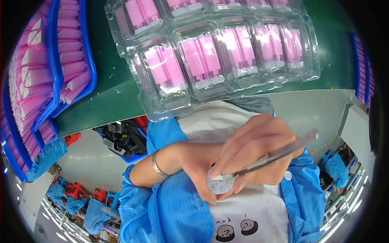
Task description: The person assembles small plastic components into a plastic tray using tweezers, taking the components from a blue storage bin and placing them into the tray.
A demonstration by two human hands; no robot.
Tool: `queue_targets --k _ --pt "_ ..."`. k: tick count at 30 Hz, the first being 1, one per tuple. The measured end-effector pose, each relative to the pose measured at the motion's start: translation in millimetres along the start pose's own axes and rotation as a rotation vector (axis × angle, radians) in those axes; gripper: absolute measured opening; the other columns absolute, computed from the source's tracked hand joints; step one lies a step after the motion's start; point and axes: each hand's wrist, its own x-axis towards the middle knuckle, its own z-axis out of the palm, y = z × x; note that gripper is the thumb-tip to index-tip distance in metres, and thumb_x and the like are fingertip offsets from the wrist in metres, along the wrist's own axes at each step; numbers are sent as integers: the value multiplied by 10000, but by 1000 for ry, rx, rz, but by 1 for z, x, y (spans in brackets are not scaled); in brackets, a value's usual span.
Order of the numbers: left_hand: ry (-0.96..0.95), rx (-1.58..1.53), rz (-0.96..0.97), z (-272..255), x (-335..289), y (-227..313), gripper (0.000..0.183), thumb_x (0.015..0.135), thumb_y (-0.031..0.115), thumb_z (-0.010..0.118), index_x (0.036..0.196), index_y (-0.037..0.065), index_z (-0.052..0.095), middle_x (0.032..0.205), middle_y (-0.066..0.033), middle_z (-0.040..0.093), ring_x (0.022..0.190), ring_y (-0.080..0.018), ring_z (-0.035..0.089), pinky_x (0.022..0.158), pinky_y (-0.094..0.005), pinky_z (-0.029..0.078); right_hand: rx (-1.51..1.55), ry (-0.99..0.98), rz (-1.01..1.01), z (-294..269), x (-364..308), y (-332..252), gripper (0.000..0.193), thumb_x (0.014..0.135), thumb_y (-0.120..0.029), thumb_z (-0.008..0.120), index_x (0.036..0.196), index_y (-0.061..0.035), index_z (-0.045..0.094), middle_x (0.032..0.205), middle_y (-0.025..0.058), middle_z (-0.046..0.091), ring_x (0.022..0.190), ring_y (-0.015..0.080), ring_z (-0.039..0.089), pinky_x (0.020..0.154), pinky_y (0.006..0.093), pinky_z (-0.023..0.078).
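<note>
In front of my chest, my left hand (197, 168) pinches a round white part (221, 185) by its rim. The part's upward face is split into wedge-shaped sections with small raised points. My right hand (259, 148) is closed around a slim metal tool (279, 156) that looks like tweezers, slightly blurred. Fingertips of the right hand rest at the part's edge, so its far side is hidden. Beyond my hands, a clear plastic blister tray (160, 110) lies on the green table, its pockets holding pink pieces (198, 56) with white ends.
Blue bins (93, 77) full of pink wedge-shaped pieces stand at the left of the green table (109, 97). More blue bins (358, 69) sit at the far right. Below the table's edge is a blue crate (135, 157) of black devices. Red stools (76, 190) stand farther off.
</note>
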Motion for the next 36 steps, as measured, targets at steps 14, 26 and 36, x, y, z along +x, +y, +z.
queue_targets --k 14,26,36 --pt "213 93 199 12 -20 7 202 635 47 773 783 -11 648 702 -61 639 581 -113 584 527 -232 458 70 418 -215 1 -11 -9 196 900 -168 563 922 3 469 714 143 615 662 276 648 554 330 533" --pt "503 128 250 26 -38 -6 408 707 173 779 1019 -40 627 965 -108 652 901 -156 602 786 -279 473 -466 50 75 28 -29 -10 525 708 -180 767 1179 -44 581 615 32 612 512 187 614 456 280 464" --pt "960 608 378 67 -15 76 287 756 86 754 913 19 523 902 -97 645 795 -126 630 673 -260 525 -654 409 -46 -44 -19 -77 350 678 -64 775 986 -30 613 608 0 563 471 79 502 427 225 355"
